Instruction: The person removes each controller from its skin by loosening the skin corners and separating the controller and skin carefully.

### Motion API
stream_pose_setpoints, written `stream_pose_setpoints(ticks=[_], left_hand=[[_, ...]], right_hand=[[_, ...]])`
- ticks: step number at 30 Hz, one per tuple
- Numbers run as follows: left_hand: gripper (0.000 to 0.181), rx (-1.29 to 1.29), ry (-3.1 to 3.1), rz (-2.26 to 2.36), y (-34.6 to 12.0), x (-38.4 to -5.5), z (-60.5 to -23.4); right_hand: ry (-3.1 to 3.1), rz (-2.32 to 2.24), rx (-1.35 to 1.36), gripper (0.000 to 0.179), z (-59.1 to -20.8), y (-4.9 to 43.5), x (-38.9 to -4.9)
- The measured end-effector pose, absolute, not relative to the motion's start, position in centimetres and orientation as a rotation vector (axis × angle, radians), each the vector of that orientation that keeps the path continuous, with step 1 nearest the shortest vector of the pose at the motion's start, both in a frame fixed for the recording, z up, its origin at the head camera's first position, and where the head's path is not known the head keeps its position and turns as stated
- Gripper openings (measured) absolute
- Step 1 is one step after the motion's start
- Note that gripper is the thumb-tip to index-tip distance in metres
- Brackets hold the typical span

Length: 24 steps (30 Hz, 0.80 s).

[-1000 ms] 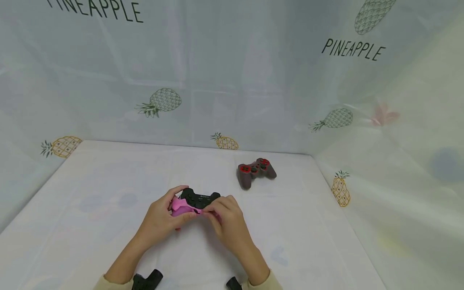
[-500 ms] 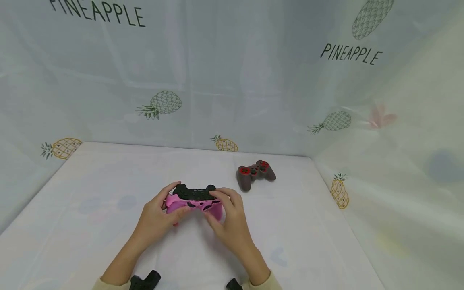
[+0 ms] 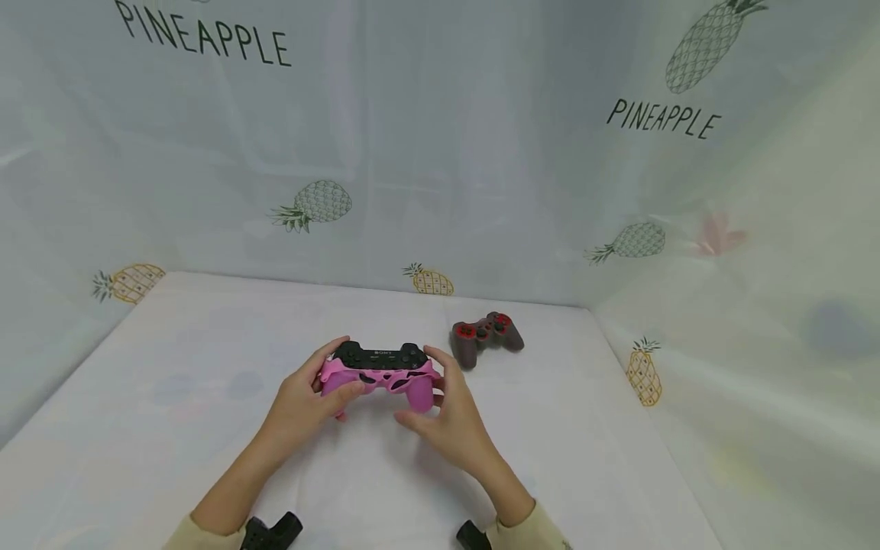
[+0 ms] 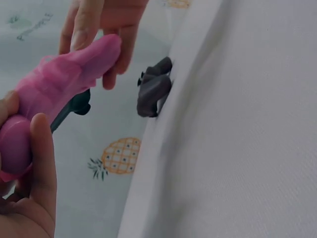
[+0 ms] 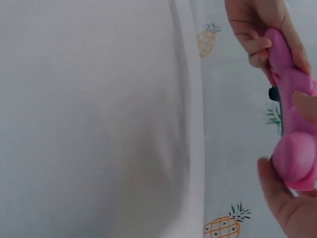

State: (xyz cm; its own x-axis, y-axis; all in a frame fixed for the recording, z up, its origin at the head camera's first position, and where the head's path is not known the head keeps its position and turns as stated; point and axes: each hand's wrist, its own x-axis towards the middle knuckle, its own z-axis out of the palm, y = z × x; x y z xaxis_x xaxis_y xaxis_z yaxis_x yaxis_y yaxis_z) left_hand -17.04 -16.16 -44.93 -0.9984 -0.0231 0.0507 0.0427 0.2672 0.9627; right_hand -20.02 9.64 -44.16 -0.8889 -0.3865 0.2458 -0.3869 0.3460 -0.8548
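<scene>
One pink controller (image 3: 380,376) held above a white tabletop (image 3: 584,443)

A person's left grip (image 3: 299,405) grasps one end of the pink controller, its thumb laid across the near side and its fingers curled around the handle. At the opposite end is the right grip (image 3: 457,420), its fingers beside and partly behind the other handle, its thumb standing off on the side toward the left grip; whether it is grasping cannot be told. Between the two grips runs a black upper section lettered "SONY," with dark patches on the pink below. Just beyond the right grip, a dark controller (image 3: 483,331) with red markings lies on the tabletop. Farther beyond both grips hangs a pale sheet (image 3: 447,168) printed with pineapples. On the near side of each grip are a pale sleeve (image 3: 529,531) and a black fitting (image 3: 275,531).
</scene>
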Motion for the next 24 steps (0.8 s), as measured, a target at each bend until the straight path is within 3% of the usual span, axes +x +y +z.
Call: stream_pose_setpoints(ticks=[10, 17, 24], left_hand=[[0.083, 0.03, -2.54, -1.79, -15.8, -17.5, -44.3], [0.084, -0.087, -2.539, -1.723, -16.3, -17.7, -45.1], [0.085, -0.228, -2.494, -1.728, -17.6, -17.4, -45.8]], right_hand=[[-2.454, 1.647, 0.697, 0.083, -45.0, 9.5, -20.5], [-2.474, 1.707, 0.551, 0.074, -46.0, 9.5, -20.7], [-2.509, 1.684, 0.579, 0.066, -46.1, 9.4, -21.3]])
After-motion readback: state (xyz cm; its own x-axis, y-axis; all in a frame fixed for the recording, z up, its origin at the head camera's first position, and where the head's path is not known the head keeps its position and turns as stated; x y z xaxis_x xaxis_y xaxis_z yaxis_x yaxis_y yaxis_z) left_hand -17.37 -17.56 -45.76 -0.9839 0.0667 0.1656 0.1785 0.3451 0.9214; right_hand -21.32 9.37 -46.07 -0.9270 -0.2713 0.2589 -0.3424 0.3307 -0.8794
